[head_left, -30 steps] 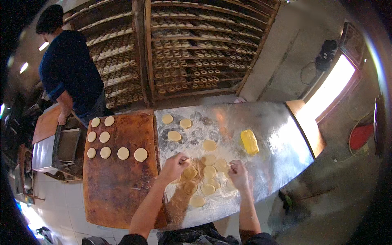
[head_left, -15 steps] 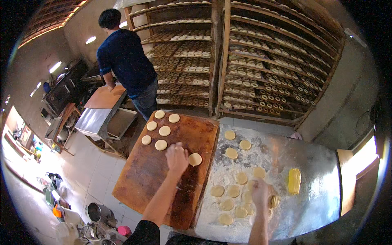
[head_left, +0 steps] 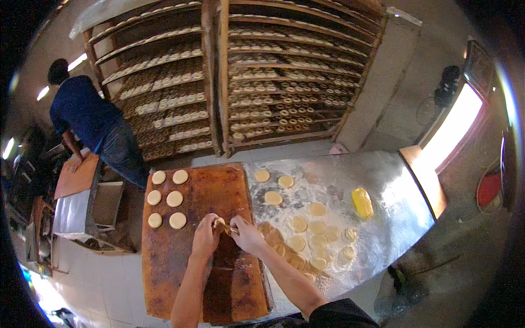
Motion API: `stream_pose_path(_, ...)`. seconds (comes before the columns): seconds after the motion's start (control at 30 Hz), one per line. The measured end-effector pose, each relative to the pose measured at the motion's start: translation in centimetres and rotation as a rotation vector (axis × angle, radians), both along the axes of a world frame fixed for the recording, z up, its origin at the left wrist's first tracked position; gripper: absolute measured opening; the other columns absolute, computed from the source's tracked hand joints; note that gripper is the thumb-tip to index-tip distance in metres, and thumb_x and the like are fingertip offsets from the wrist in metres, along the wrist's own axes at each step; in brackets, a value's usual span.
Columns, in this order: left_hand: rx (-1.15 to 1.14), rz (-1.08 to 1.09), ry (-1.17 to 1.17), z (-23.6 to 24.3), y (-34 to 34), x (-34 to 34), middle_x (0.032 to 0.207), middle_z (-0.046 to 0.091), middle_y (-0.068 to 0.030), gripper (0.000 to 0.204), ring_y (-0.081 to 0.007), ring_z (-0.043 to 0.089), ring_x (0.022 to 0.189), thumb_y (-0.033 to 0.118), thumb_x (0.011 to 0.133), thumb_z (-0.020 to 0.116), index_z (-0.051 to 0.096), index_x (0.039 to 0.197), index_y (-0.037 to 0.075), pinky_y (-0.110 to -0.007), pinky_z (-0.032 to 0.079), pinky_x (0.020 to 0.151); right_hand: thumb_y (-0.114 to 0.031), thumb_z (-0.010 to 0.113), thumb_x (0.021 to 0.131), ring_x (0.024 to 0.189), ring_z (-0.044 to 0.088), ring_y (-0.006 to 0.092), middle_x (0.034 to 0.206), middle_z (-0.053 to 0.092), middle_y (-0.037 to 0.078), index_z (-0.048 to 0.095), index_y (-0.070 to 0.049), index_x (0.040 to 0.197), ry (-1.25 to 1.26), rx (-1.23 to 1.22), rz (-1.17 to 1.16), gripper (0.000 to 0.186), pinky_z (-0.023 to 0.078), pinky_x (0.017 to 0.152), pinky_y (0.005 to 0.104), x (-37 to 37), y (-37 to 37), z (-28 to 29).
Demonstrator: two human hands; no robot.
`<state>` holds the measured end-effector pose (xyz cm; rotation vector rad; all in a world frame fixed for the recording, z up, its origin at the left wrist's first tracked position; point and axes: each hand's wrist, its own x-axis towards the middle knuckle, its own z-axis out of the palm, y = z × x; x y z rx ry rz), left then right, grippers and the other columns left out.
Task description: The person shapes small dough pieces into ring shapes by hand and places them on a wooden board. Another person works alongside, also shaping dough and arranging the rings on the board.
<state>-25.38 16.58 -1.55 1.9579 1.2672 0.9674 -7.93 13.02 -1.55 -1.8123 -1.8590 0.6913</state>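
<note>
My left hand (head_left: 205,235) and my right hand (head_left: 247,236) are close together over the brown board (head_left: 180,262). Their fingers pinch a pale piece of dough (head_left: 219,222), mostly hidden behind the fingertips. Left of my hands, several flat dough rounds (head_left: 174,198) lie on the board in two columns. On the floured metal tabletop (head_left: 350,175) to the right, more thin dough rounds (head_left: 299,223) are spread, some overlapping. My right forearm crosses above the tabletop's near left edge.
A yellow block (head_left: 362,203) sits farther right on the tabletop. Tall wooden racks (head_left: 223,82) with ring-shaped dough pieces stand behind. At the far left, a person in a dark blue shirt (head_left: 87,112) leans over a small table (head_left: 76,177).
My right hand has left the floured tabletop and joined my left hand over the board. The round beside my left hand no longer lies there. The view has swung right.
</note>
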Motion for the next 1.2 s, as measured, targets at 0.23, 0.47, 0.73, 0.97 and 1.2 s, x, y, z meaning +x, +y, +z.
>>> stream_pose_path(0.23,-0.211,-0.408,0.14,-1.6,-0.8,12.7,0.114,0.069,-0.017,0.031,-0.0377,0.066,0.105,0.026,0.093,0.066,0.063,0.116,0.007,-0.046,0.052,0.09,-0.01,0.071,0.087,0.097,0.07,0.0314,0.106,0.072,0.017,0.066,-0.005,0.117,0.173,0.133,-0.308,0.03,0.054,0.085,0.0386,17.7,-6.9,1.0)
stream_pose_path(0.47,0.127,-0.259,0.504,-5.9,-1.8,18.2,0.108,0.059,-0.0225,0.037,-0.0427,0.062,0.1,0.028,0.092,0.062,0.059,0.122,0.009,-0.051,0.052,0.084,-0.02,0.074,0.081,0.087,0.07,0.035,0.095,0.074,0.019,0.075,-0.007,0.106,-0.027,0.01,-0.437,0.028,0.054,0.08,0.0412,34.6,-7.8,-3.5)
stream_pose_path(0.73,0.181,0.332,0.544,-1.3,-0.5,6.2,0.104,0.064,-0.017,0.038,-0.0373,0.063,0.097,0.03,0.094,0.058,0.06,0.125,0.01,-0.051,0.05,0.082,-0.022,0.067,0.083,0.09,0.066,0.0396,0.099,0.071,0.019,0.072,-0.01,0.107,-0.023,0.422,-0.391,0.027,0.054,0.08,0.0456,26.6,-1.8,-6.8)
stream_pose_path(0.97,0.077,0.912,0.669,-3.7,4.7,-15.3,0.107,0.064,-0.0259,0.036,-0.0439,0.061,0.1,0.033,0.095,0.058,0.058,0.113,0.002,-0.055,0.049,0.082,-0.031,0.065,0.089,0.103,0.063,0.0367,0.104,0.069,0.016,0.073,-0.009,0.102,-0.129,0.305,0.102,0.027,0.051,0.09,0.0495,-1.3,6.0,-4.0)
stream_pose_path(1.2,-0.026,0.541,0.58,-3.9,5.5,-19.4,0.109,0.062,-0.0202,0.032,-0.0396,0.06,0.105,0.029,0.086,0.067,0.061,0.103,0.003,-0.048,0.048,0.087,-0.031,0.062,0.089,0.114,0.056,0.0333,0.118,0.063,0.012,0.063,-0.009,0.107,-0.275,0.159,0.08,0.029,0.044,0.095,0.0531,-21.0,9.1,-2.6)
